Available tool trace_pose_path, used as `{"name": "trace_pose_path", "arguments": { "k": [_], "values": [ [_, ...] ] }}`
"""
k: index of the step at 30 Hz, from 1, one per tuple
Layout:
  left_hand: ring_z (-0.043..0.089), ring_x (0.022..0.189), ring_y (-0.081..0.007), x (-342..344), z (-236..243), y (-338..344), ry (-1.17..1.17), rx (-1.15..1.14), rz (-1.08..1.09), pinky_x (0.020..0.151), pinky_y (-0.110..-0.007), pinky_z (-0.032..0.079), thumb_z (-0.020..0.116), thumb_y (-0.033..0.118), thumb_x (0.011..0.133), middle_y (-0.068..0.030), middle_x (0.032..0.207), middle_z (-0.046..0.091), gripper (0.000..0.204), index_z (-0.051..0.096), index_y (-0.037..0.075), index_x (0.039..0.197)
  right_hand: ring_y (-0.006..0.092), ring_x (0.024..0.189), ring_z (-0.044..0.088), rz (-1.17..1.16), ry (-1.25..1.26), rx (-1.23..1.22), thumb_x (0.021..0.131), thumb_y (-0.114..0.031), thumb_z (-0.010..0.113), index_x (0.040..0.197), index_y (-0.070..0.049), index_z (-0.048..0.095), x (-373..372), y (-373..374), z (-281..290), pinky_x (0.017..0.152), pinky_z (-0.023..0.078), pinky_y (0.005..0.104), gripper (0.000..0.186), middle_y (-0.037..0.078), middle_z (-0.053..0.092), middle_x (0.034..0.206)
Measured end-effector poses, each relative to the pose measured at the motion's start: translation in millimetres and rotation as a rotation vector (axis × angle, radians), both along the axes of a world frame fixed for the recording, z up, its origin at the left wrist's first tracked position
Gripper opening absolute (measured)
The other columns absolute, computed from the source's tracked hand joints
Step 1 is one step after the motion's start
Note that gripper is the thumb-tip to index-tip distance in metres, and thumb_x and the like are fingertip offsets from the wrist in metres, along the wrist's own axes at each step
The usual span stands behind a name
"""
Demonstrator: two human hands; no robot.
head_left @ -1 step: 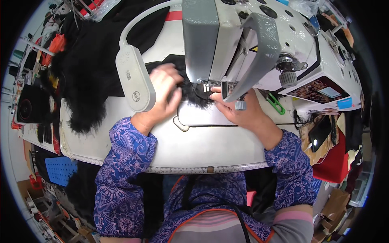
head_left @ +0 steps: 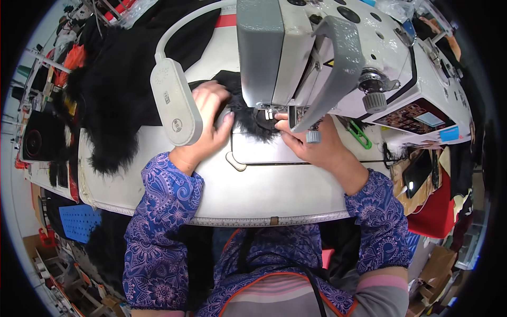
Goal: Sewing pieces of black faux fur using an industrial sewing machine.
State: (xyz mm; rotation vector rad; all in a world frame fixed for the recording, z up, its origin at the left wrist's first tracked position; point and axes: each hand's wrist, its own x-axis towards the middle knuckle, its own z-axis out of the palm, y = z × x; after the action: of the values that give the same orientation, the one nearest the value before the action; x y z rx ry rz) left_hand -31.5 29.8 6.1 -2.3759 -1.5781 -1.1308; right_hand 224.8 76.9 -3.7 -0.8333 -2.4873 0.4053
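Some black fur (head_left: 256, 130) lies between left grip (head_left: 211, 122), loosely spread, and right grip (head_left: 318, 146), whose hold is unclear

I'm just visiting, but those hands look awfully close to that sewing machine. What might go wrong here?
The right hand is close beside the presser foot, so a slip could pinch a finger. Loose hairs of the black furry piece surround the foot and might get caught. The green tool lies near that hand and could perhaps be knocked.
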Motion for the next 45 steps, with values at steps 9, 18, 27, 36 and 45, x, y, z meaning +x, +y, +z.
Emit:
{"name": "trace_pose_path", "arguments": {
  "k": [9, 18, 27, 36, 45],
  "values": [
    [0.061, 0.082, -0.0260, -13.8, -9.7, -11.4, -0.053, -0.128, -0.139, 0.073, -0.036, 0.050, 0.071, -0.002, 0.070, -0.0075, 0.082, 0.062, 0.015, 0.065, 0.005, 0.082, 0.0300, 0.069, 0.059, 0.122, 0.115, 0.157, 0.072, -0.023, 0.075, 0.097, -0.018, 0.070, 0.0, -4.1, 1.1, 0.062, 0.044, 0.0434, 0.027, 0.007, 0.061, 0.072],
    [0.061, 0.086, -0.0258, -4.9, 7.5, -7.2, 0.140, 0.218, -0.164, 0.079, -0.039, 0.049, 0.068, 0.001, 0.066, -0.0056, 0.097, 0.066, 0.029, 0.068, 0.008, 0.094, 0.0240, 0.080, 0.063, 0.151, 0.088, 0.204, 0.071, -0.014, 0.073, 0.097, -0.015, 0.069, 0.3, -8.5, -0.4, 0.071, 0.046, 0.0399, 0.026, 0.000, 0.069, 0.099],
    [0.061, 0.077, -0.0241, 12.1, 6.3, -9.9, 0.158, -0.025, -0.393, 0.068, -0.035, 0.049, 0.076, 0.008, 0.064, -0.0056, 0.091, 0.061, 0.029, 0.065, 0.007, 0.090, 0.0224, 0.080, 0.062, 0.154, 0.112, 0.204, 0.072, -0.013, 0.073, 0.098, -0.015, 0.069, 0.0, -10.9, 4.5, 0.071, 0.046, 0.0382, 0.026, -0.001, 0.069, 0.092],
    [0.059, 0.091, -0.0266, 11.7, -5.0, -9.3, 0.070, -0.084, -0.265, 0.079, -0.038, 0.048, 0.076, 0.009, 0.072, -0.0076, 0.094, 0.063, 0.021, 0.067, 0.003, 0.090, 0.0274, 0.073, 0.058, 0.009, 0.107, 0.207, 0.078, -0.019, 0.074, 0.103, -0.015, 0.069, -1.7, -8.4, -7.4, 0.064, 0.046, 0.0396, 0.026, 0.006, 0.061, 0.072],
    [0.057, 0.085, -0.0223, 13.8, -1.7, -14.9, 0.243, 0.090, -0.304, 0.076, -0.036, 0.046, 0.072, 0.014, 0.068, -0.0043, 0.082, 0.058, 0.017, 0.069, 0.006, 0.082, 0.0261, 0.074, 0.059, 0.037, 0.128, 0.160, 0.073, -0.019, 0.076, 0.099, -0.016, 0.071, -3.4, -9.3, -3.8, 0.068, 0.046, 0.0396, 0.026, 0.005, 0.062, 0.075]
  ]
}}
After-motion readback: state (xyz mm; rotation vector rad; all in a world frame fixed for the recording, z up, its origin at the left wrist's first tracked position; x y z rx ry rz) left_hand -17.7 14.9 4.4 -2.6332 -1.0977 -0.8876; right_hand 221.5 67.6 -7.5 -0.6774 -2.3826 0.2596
